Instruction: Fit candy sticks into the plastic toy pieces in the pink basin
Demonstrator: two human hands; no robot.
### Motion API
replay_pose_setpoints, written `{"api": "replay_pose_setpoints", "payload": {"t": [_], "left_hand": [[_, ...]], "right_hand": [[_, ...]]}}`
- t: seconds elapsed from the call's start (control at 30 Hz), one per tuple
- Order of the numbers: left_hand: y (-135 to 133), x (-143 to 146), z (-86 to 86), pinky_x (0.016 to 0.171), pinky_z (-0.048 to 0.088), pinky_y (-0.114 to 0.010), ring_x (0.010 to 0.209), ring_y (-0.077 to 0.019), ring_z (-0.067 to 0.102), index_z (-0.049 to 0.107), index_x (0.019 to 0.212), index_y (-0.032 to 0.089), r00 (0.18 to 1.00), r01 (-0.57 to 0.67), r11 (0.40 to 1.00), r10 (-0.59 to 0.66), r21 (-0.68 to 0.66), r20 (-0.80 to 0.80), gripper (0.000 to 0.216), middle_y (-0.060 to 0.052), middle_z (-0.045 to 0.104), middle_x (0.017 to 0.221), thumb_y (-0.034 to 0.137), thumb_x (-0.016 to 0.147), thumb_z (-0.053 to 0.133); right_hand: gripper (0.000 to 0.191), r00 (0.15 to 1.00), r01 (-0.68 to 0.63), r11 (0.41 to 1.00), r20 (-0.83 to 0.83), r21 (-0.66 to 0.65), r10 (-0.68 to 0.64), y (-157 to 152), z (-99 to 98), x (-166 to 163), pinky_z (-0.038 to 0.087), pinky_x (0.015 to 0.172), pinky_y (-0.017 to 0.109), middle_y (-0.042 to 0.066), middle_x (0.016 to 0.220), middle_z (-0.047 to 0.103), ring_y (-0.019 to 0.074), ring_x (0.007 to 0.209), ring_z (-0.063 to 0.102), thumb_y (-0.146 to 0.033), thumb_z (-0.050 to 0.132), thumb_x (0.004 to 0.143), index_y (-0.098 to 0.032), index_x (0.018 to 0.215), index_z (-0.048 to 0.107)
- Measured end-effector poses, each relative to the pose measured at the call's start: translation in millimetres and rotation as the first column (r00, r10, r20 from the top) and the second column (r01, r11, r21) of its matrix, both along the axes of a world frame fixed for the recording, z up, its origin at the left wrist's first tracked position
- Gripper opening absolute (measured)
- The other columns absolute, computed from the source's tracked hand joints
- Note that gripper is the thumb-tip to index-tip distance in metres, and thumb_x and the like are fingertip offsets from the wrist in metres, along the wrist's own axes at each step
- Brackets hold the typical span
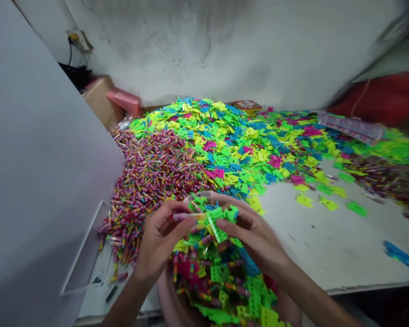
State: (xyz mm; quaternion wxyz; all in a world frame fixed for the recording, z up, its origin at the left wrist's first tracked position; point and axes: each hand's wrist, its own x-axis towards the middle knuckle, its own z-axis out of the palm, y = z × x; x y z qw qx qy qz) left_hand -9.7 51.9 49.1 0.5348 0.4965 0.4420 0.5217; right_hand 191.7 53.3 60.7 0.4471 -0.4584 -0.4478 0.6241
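Observation:
My left hand (162,238) pinches a small striped plastic tube (187,217) by one end. My right hand (248,234) grips a bright green plastic piece (218,222), and the tube's tip meets it. Below both hands, a pink plastic basin (167,302) holds a heap of green, pink and striped parts (218,281). Beyond them lie a broad pile of striped tubes (148,181) and a larger spread of flat neon green, yellow, blue and magenta plastic pieces (231,145). Both piles rest on a white table (327,240).
A tall white panel (44,159) fills the left side, with a thin white wire frame (85,250) by it. A stained white wall (204,45) rises behind the table. A cardboard box (98,101), pink block (124,102) and red cloth (378,97) stand at the back.

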Motion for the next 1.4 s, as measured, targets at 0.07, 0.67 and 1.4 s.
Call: {"api": "replay_pose_setpoints", "payload": {"t": [0.07, 0.67, 1.4], "left_hand": [[-2.6, 5.2, 0.4, 0.06, 0.05, -0.018, 0.064, -0.0092, 0.061, 0.071, 0.096, 0.018, 0.996, 0.015, 0.999, -0.012, -0.036, 0.089, 0.022, 0.0, 0.067, 0.082, 0.035, 0.083, 0.079], [-16.2, 5.5, 2.6, 0.103, 0.048, -0.038, 0.116, -0.0232, 0.064, 0.068, 0.122, 0.026, 0.884, 0.121, 0.983, -0.042, 0.141, -0.466, 0.03, -0.007, 0.07, 0.119, 0.04, 0.102, 0.051], [-9.5, 10.6, -5.1, 0.082, 0.052, -0.025, 0.089, -0.0162, 0.067, 0.074, 0.105, 0.023, 0.951, 0.054, 0.992, -0.016, 0.115, -0.307, 0.02, -0.003, 0.072, 0.096, 0.037, 0.098, 0.061]], "right_hand": [[0.02, 0.996, -0.028, 0.997, 0.083, 0.075, 0.022, -5.4, 4.1, -3.1, 0.064, 0.073, 0.036, 0.005, 0.109, 0.078, 0.0279, 0.104, 0.072, -0.04, 0.079, 0.081, -0.027, 0.097, 0.078], [0.013, 0.982, -0.107, 0.974, 0.176, 0.198, 0.072, -10.4, 3.8, 2.1, 0.056, 0.093, 0.037, 0.003, 0.126, 0.07, 0.0259, 0.113, 0.067, -0.039, 0.071, 0.09, -0.028, 0.09, 0.077], [0.027, 0.872, -0.171, 0.909, 0.488, 0.379, -0.04, -11.5, 10.7, 2.3, 0.06, 0.089, 0.039, 0.002, 0.145, 0.062, 0.0328, 0.13, 0.059, -0.042, 0.067, 0.092, -0.028, 0.113, 0.076]]}}
